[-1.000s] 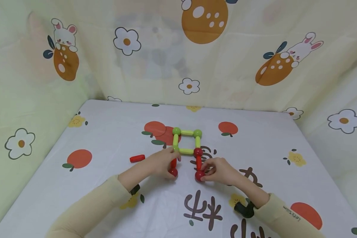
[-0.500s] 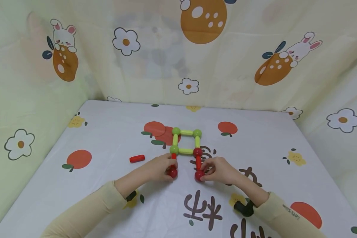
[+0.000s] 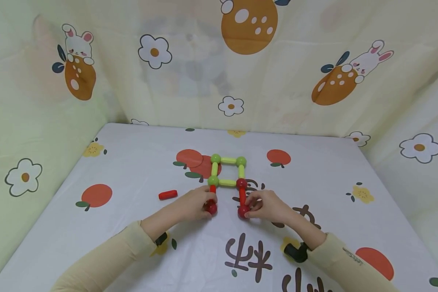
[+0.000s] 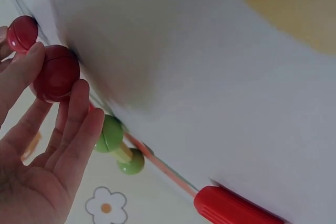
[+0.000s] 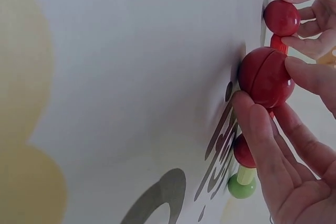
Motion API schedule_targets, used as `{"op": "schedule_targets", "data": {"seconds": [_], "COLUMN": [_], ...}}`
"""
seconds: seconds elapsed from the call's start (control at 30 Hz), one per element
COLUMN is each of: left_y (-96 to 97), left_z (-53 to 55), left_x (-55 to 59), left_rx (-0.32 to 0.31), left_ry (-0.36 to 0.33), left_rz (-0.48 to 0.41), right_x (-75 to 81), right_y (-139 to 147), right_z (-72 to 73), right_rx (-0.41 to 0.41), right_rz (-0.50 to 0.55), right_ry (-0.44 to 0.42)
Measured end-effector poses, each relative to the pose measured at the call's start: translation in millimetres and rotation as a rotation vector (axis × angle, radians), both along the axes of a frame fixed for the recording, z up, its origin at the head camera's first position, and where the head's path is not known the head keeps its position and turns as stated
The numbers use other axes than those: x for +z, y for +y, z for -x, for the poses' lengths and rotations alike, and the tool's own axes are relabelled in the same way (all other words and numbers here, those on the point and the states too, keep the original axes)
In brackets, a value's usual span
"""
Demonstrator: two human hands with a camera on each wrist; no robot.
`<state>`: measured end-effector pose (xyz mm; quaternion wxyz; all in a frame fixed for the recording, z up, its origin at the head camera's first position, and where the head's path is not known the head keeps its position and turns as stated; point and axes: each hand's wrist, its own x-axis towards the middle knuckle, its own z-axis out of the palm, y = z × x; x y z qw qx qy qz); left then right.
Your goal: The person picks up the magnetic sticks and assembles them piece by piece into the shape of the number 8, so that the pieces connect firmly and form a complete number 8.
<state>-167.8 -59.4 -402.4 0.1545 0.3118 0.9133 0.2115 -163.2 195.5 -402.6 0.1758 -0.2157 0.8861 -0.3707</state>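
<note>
A square of light-green rods (image 3: pixel 227 183) lies on the table, with green balls (image 3: pixel 213 181) at three corners and a red ball (image 3: pixel 242 183) at the fourth. From its near corners two red rods (image 3: pixel 242 196) reach toward the person, each tipped with a red ball. My left hand (image 3: pixel 195 205) pinches the left end ball (image 4: pixel 56 74) between thumb and fingers, partly covering its rod. On the other side, the right end ball (image 5: pixel 266 77) is held by my right hand (image 3: pixel 269 207), whose fingers also lie along the rod.
A loose red rod (image 3: pixel 168 195) lies left of the left hand, also seen large in the left wrist view. The tablecloth (image 3: pixel 131 162) has printed fruit, flowers and dark characters. A patterned curtain (image 3: pixel 190 81) hangs behind and at both sides.
My left hand has drawn back from the near-left green corner to the red rod and end ball. Since half a second ago, the joined pieces and both hands have shifted slightly away from the person.
</note>
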Motion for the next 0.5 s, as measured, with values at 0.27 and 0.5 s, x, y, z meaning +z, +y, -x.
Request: {"op": "schedule_targets", "data": {"seconds": [0.27, 0.5], "left_y": [-1.2, -14.2], "left_z": [2.5, 0.2], "left_x": [0.3, 7.8], "left_rx": [0.04, 0.146], "left_ry": [0.057, 0.149], "left_rz": [0.031, 0.113], "right_x": [-2.6, -2.5], "right_y": [-2, -3], "right_z": [4.3, 5.2], "right_rx": [-0.032, -0.042], "right_rz": [0.004, 0.011], "right_ry": [0.006, 0.01]}}
